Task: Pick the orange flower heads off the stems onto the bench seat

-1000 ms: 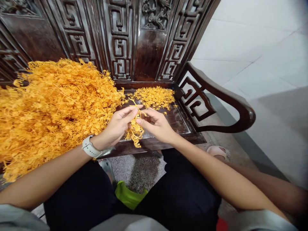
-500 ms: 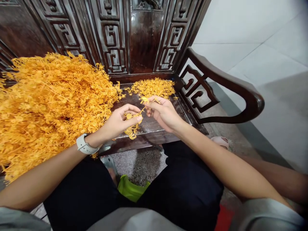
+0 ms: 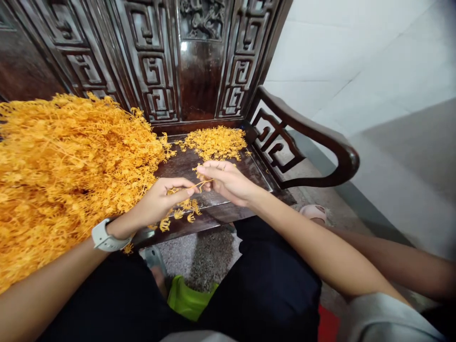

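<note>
My left hand [image 3: 160, 202] is closed on an orange plastic sprig [image 3: 180, 209] whose small pieces dangle below my fingers over the front edge of a dark wooden seat [image 3: 221, 202]. My right hand [image 3: 226, 180] pinches the thin stem end of the same sprig, the fingers pressed together. The two hands nearly touch above the seat. A white watch [image 3: 105, 237] is on my left wrist.
A big heap of orange plastic sprigs [image 3: 64, 166] fills the left of the seat. A small pile of loose orange pieces [image 3: 213, 141] lies at the back. A carved backrest [image 3: 171, 61], a curved armrest [image 3: 309, 137], green slippers [image 3: 187, 297] below.
Both hands have come lower and closer together over the seat's front edge. My right hand dropped from near the small pile back to the sprig's stem. The view has shifted left.
</note>
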`<state>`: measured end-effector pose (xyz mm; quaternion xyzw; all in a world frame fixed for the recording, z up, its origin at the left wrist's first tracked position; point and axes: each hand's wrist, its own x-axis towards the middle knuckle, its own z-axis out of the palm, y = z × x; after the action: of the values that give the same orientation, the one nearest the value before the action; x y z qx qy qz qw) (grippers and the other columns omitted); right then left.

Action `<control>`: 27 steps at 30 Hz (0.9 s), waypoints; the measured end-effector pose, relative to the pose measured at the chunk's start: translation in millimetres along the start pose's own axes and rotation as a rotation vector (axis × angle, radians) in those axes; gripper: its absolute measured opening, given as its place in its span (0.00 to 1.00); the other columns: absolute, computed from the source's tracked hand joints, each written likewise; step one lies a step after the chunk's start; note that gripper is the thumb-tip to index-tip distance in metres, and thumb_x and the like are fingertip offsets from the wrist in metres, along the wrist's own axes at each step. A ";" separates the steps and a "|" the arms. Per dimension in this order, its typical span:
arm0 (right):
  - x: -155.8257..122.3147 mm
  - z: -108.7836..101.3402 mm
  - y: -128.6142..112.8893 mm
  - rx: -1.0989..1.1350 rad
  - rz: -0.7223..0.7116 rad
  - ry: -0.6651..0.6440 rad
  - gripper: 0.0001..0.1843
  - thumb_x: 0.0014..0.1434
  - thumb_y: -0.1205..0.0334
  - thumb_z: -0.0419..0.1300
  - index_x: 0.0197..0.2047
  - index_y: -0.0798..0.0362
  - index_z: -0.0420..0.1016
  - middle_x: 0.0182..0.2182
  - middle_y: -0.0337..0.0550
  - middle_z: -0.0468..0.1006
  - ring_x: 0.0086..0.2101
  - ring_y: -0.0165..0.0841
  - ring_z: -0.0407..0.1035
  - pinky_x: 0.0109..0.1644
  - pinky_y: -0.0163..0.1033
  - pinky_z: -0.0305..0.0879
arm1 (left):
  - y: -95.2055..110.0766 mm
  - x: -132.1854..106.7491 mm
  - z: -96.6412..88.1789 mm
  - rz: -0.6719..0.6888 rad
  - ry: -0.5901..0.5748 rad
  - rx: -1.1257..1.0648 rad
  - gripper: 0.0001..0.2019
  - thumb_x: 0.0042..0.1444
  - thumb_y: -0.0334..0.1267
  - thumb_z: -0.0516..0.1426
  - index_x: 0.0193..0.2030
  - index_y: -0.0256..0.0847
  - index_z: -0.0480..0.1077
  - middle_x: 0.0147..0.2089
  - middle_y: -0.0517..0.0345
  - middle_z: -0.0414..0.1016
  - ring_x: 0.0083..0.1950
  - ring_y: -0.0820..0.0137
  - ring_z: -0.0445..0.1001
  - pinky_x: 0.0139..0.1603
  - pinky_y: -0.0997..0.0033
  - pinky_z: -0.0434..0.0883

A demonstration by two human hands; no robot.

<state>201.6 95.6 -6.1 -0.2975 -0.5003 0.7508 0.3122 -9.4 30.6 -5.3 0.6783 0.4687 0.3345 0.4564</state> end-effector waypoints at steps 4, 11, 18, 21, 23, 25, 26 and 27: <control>-1.3 -2.7 -3.1 0.019 -0.084 0.129 0.19 0.51 0.50 0.78 0.30 0.53 0.77 0.28 0.36 0.71 0.28 0.26 0.62 0.33 0.36 0.60 | 5.7 -3.5 -3.1 -0.029 0.007 0.067 0.23 0.69 0.54 0.57 0.26 0.41 0.71 0.25 0.61 0.66 0.30 0.70 0.64 0.35 0.69 0.63; 20.6 -19.3 9.2 -0.235 -0.247 0.260 0.19 0.51 0.47 0.76 0.26 0.52 0.78 0.25 0.37 0.73 0.27 0.27 0.62 0.34 0.38 0.60 | 6.4 -5.7 -2.7 -0.064 0.020 0.089 0.26 0.69 0.54 0.54 0.24 0.43 0.54 0.24 0.64 0.50 0.27 0.72 0.53 0.30 0.68 0.52; 35.8 -91.0 1.5 -0.316 -0.272 0.496 0.26 0.49 0.42 0.74 0.23 0.51 0.68 0.21 0.35 0.69 0.25 0.28 0.60 0.31 0.36 0.60 | 16.8 -41.0 18.6 0.011 -0.178 0.210 0.26 0.74 0.52 0.51 0.25 0.42 0.56 0.25 0.62 0.60 0.28 0.70 0.62 0.32 0.68 0.58; 24.7 -96.0 13.3 -0.455 -0.114 0.141 0.23 0.38 0.50 0.82 0.24 0.55 0.77 0.23 0.39 0.76 0.26 0.30 0.67 0.33 0.37 0.63 | 3.2 -34.6 10.6 -0.065 -0.046 0.184 0.25 0.72 0.56 0.52 0.27 0.43 0.65 0.27 0.61 0.65 0.30 0.68 0.66 0.33 0.69 0.62; 23.8 -95.0 20.8 -0.558 -0.038 -0.090 0.21 0.42 0.50 0.81 0.29 0.56 0.82 0.24 0.39 0.79 0.27 0.29 0.67 0.34 0.37 0.63 | -7.1 -22.8 -0.8 -0.099 0.061 0.172 0.24 0.70 0.59 0.53 0.31 0.43 0.72 0.30 0.58 0.72 0.34 0.66 0.71 0.37 0.69 0.66; 30.6 -96.9 22.8 -0.596 -0.019 -0.185 0.20 0.49 0.48 0.78 0.33 0.57 0.84 0.25 0.38 0.79 0.26 0.27 0.66 0.34 0.36 0.62 | -14.2 -10.7 -10.9 -0.107 0.134 0.167 0.25 0.67 0.62 0.55 0.33 0.42 0.76 0.33 0.56 0.76 0.38 0.63 0.74 0.42 0.68 0.69; 35.9 -99.2 21.7 -0.569 -0.032 -0.164 0.20 0.49 0.49 0.79 0.34 0.57 0.84 0.25 0.38 0.79 0.26 0.27 0.67 0.34 0.36 0.63 | -16.2 -5.9 -13.9 -0.113 0.151 0.168 0.25 0.66 0.63 0.56 0.33 0.42 0.77 0.34 0.55 0.77 0.39 0.62 0.75 0.42 0.68 0.69; 41.5 -102.2 19.7 -0.531 -0.049 -0.126 0.21 0.49 0.49 0.79 0.35 0.57 0.83 0.26 0.38 0.80 0.27 0.27 0.68 0.35 0.36 0.64 | -17.4 -2.1 -15.2 -0.122 0.160 0.169 0.26 0.65 0.63 0.56 0.32 0.42 0.78 0.33 0.55 0.78 0.38 0.62 0.75 0.42 0.68 0.69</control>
<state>249.8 179.2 -63.1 -0.3093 -0.7051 0.6027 0.2097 -29.2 35.8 -16.2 0.6559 0.5704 0.3183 0.3784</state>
